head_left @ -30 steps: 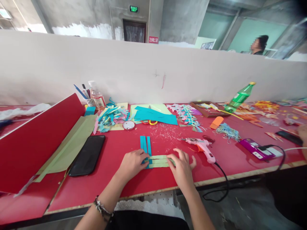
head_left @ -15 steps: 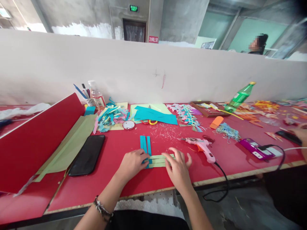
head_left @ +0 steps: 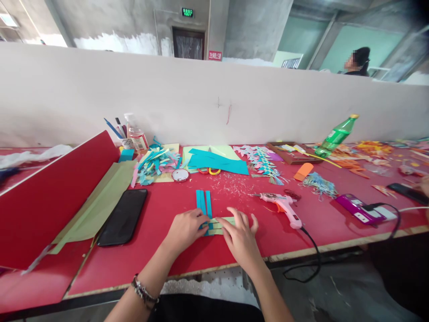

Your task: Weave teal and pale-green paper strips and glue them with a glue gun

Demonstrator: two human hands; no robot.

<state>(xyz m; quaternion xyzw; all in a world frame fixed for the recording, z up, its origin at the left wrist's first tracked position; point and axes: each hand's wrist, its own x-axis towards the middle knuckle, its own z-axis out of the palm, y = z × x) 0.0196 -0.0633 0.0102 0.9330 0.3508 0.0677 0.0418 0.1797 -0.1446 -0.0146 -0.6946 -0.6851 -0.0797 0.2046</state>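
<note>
Blue paper strips (head_left: 201, 200) stand upright, with pale green paper strips (head_left: 217, 231) crossing their lower part toward the right. My left hand (head_left: 187, 227) lies at the crossing, its thumb and fingers closed on the strips there. What is under those fingertips is hidden. My right hand (head_left: 241, 235) hovers over the pale green strips with its fingers apart. One of its fingertips touches a strip close to the crossing, and the hand covers the strips' right ends.
A pink glue gun (head_left: 283, 208) lies right of my hands, its black cord hanging off the table edge. A black phone (head_left: 123, 217) lies left. Behind are paper scraps (head_left: 157, 163), blue paper (head_left: 217, 162) over scissors, and a woven paper piece (head_left: 263, 161). A purple power strip (head_left: 358, 209) sits right.
My right hand has slid left along the pale green strips, nearer to my left hand. The left hand stays in place at the crossing.
</note>
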